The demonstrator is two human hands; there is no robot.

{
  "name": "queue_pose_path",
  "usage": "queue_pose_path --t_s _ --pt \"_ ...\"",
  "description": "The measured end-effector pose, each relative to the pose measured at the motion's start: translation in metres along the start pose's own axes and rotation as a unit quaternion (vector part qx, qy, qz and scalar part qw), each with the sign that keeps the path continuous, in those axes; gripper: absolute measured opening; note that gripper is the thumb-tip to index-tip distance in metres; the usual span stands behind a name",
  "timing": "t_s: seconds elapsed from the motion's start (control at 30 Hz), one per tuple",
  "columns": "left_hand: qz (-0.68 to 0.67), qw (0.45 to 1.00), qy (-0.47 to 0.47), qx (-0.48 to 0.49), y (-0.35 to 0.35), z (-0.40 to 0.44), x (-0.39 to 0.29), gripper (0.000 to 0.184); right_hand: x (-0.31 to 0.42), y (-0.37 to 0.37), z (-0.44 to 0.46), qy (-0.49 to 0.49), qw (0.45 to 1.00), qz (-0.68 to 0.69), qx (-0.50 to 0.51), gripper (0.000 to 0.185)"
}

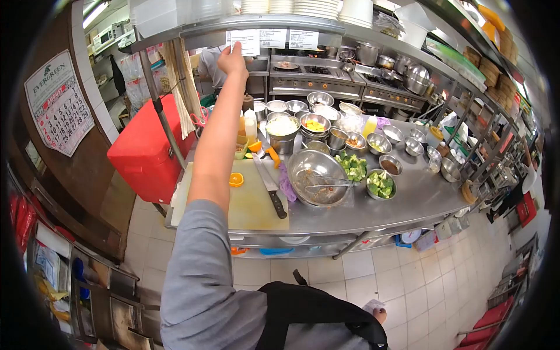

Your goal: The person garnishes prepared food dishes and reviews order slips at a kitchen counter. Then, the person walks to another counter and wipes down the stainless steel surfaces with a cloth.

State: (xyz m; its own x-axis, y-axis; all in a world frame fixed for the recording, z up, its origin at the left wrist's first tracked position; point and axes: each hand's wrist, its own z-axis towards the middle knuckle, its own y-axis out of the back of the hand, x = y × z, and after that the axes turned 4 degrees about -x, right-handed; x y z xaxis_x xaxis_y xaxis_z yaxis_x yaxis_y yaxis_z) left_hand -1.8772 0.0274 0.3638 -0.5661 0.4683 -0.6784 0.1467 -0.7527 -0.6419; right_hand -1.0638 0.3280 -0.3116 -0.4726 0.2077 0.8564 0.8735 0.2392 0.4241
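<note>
My left hand (233,60) is raised at full reach to the shelf edge, its fingers closed at the lower left of a printed order slip (245,43). Two more slips (303,39) hang to the right of it. Low beside my apron, my right hand (380,315) shows only in part, with a small piece of paper (373,305) at its fingers. Under my left arm lies a pale cutting board (256,204), bearing a cut orange piece (236,179) and a knife (269,189).
Right of the board sits a large steel bowl (318,175) with tongs. Bowls of green vegetables (381,185) and several other steel bowls crowd the counter (326,219). A red cooler box (146,151) stands left. Behind are stoves (315,81) and a person in grey (211,65).
</note>
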Motion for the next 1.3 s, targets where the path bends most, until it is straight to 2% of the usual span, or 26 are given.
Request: queue_pose_path --t_s 0.13,0.17,0.23,0.3,0.4,0.53,0.57,0.6,0.67,0.7,0.73,0.77,0.8,0.83,0.87,0.9,0.93,0.97,1.0,1.03,1.07,1.1,1.13,1.2,1.23,1.3 --pt "0.011 0.996 -0.059 -0.059 0.022 0.039 0.016 0.025 -0.010 -0.013 0.012 0.038 0.998 -0.056 -0.015 0.036" --pt "0.016 0.998 -0.043 -0.051 0.034 0.059 0.022 0.033 -0.047 -0.008 0.028 0.109 0.975 -0.195 -0.015 0.036" --pt "0.021 0.999 -0.025 -0.043 0.040 0.087 0.026 0.042 -0.037 -0.006 0.008 0.042 0.987 -0.154 -0.031 0.035" --pt "0.049 0.969 -0.117 -0.212 0.040 0.098 0.023 0.059 -0.036 -0.002 -0.002 0.012 0.986 -0.160 -0.043 0.035" --pt "0.070 0.967 -0.099 -0.225 0.037 0.104 -0.006 0.071 -0.047 0.005 -0.016 -0.025 0.983 -0.175 -0.055 0.034" --pt "0.215 0.919 -0.195 -0.267 0.036 0.124 -0.010 0.085 -0.071 0.030 -0.042 -0.070 0.975 -0.193 -0.082 0.033" --pt "0.302 0.879 -0.179 -0.323 0.033 0.120 -0.010 0.088 -0.084 0.038 -0.049 -0.078 0.973 -0.196 -0.088 0.033" --pt "0.314 0.874 -0.112 -0.353 0.027 0.112 -0.014 0.093 -0.102 0.048 -0.053 -0.083 0.972 -0.200 -0.092 0.033" --pt "0.266 0.865 -0.048 -0.422 0.002 0.076 -0.025 0.089 -0.140 0.070 -0.061 -0.081 0.972 -0.197 -0.100 0.032" --pt "0.221 0.875 -0.051 -0.427 0.000 0.084 -0.010 0.079 -0.119 0.075 -0.064 -0.065 0.983 -0.166 -0.050 0.034" --pt "0.188 0.877 -0.077 -0.435 -0.006 0.077 0.004 0.066 -0.095 0.078 -0.061 -0.069 0.981 -0.175 -0.054 0.037" --pt "0.053 0.908 -0.115 -0.399 -0.020 0.029 -0.003 0.053 -0.068 0.080 -0.058 -0.074 0.979 -0.183 -0.057 0.040" --pt "-0.075 0.942 -0.165 -0.282 -0.025 -0.010 0.008 0.043 -0.042 0.082 -0.055 -0.078 0.976 -0.192 -0.060 0.044" --pt "-0.138 0.974 -0.169 -0.069 -0.024 -0.066 0.000 0.035 -0.007 0.076 -0.058 -0.093 0.985 -0.101 -0.100 0.044" --pt "-0.089 0.983 -0.160 -0.028 -0.034 -0.155 0.005 0.034 0.009 0.069 -0.051 -0.067 0.988 -0.012 -0.136 0.031" --pt "-0.038 0.987 -0.154 0.014 -0.052 -0.269 -0.014 0.034 0.031 0.069 -0.042 -0.043 0.993 0.007 -0.111 0.027" --pt "-0.004 0.962 -0.219 0.163 -0.046 -0.338 0.017 0.036 0.059 0.072 -0.030 -0.015 0.996 0.024 -0.085 0.024" --pt "-0.066 0.967 -0.003 0.246 -0.038 -0.425 0.035 0.034 0.100 0.078 -0.022 0.005 0.997 0.030 -0.065 0.023" --pt "0.216 0.868 -0.259 0.363 -0.017 -0.499 0.075 0.034 0.144 0.086 -0.018 0.030 0.998 0.033 -0.044 0.022" --pt "0.114 0.862 -0.070 0.489 -0.015 -0.566 0.060 0.035 0.178 0.095 -0.007 0.037 0.997 0.061 -0.035 0.021" --pt "0.002 0.803 0.119 0.584 -0.012 -0.627 0.045 0.039 0.206 0.105 0.005 0.050 0.995 0.087 -0.024 0.021" --pt "-0.004 0.732 0.262 0.629 0.000 -0.684 0.062 0.037 0.224 0.118 0.019 0.084 0.991 0.102 -0.025 0.020" --pt "0.003 0.700 0.174 0.693 0.009 -0.729 0.075 0.039 0.240 0.132 0.032 0.117 0.986 0.116 -0.024 0.018" --pt "0.053 0.558 0.328 0.760 0.011 -0.791 0.071 0.040 0.283 0.165 0.039 0.142 0.982 0.124 -0.029 0.028" --pt "0.049 0.558 0.329 0.761 0.003 -0.812 0.063 0.040 0.301 0.181 0.039 0.157 0.973 0.168 -0.029 0.031" --pt "0.064 0.465 0.536 0.701 -0.013 -0.846 0.045 0.052 0.316 0.214 0.047 0.170 0.961 0.213 -0.042 0.034"
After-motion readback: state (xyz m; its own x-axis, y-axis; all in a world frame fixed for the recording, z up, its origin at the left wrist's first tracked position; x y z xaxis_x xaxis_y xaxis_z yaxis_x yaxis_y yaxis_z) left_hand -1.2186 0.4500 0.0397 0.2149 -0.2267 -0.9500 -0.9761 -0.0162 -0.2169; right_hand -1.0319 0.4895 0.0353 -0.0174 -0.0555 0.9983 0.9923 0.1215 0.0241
